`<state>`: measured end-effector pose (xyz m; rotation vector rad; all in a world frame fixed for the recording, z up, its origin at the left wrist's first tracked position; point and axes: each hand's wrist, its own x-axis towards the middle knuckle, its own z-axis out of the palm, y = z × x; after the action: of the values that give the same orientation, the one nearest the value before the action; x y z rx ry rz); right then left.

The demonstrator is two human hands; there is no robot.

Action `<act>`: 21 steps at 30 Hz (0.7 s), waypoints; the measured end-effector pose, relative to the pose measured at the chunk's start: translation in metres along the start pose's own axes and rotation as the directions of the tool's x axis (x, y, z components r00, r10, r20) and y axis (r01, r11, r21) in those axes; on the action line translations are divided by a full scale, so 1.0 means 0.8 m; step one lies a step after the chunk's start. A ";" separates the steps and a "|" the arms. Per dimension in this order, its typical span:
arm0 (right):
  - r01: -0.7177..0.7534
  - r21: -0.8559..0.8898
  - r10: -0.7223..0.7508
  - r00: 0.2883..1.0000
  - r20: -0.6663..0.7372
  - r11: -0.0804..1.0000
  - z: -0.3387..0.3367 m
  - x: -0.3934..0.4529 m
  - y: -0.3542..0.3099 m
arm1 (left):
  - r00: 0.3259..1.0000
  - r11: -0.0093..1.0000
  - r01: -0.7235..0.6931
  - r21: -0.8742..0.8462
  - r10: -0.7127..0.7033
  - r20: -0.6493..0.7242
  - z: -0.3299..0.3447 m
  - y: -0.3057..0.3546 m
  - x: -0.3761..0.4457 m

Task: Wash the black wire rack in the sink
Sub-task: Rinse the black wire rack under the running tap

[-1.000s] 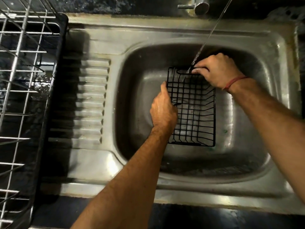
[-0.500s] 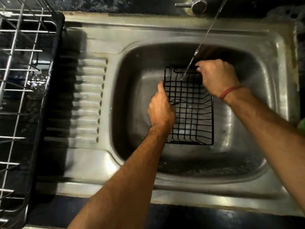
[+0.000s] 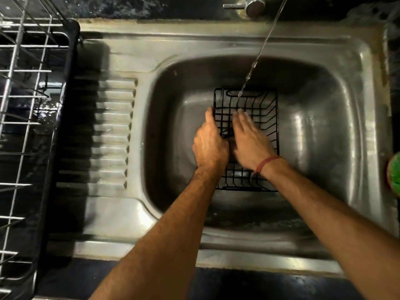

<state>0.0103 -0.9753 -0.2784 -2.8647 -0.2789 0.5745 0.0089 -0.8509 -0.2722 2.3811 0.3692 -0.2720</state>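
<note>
The black wire rack [image 3: 263,109] sits in the steel sink basin [image 3: 320,131], under a thin stream of water [image 3: 257,59] that lands on its far end. My left hand [image 3: 210,144] grips the rack's left rim, fingers curled over the wire. My right hand [image 3: 251,139], with a red thread at the wrist, lies flat inside the rack with fingers straight and slightly blurred, pressing on the wire grid. The hands hide the middle of the rack.
A tap [image 3: 251,5] stands at the back edge of the sink. The ribbed steel drainboard [image 3: 112,131] lies to the left, and beyond it a white wire dish rack [image 3: 26,105] in a black tray. A green object [image 3: 394,174] sits at the right edge.
My right hand has let go of the rack's far right corner and moved down into the rack, now flat on the grid. The left hand has kept its hold on the left rim.
</note>
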 end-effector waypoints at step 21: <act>0.083 -0.114 -0.082 0.997 0.012 0.990 0.046 0.035 0.027 | 0.982 0.957 0.155 -0.245 -0.176 -0.065 0.016 -0.015 0.000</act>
<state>0.0241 -0.9840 -0.3266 -2.9444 -0.4430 0.5703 0.0038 -0.8510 -0.2886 2.1316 0.6094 -0.1900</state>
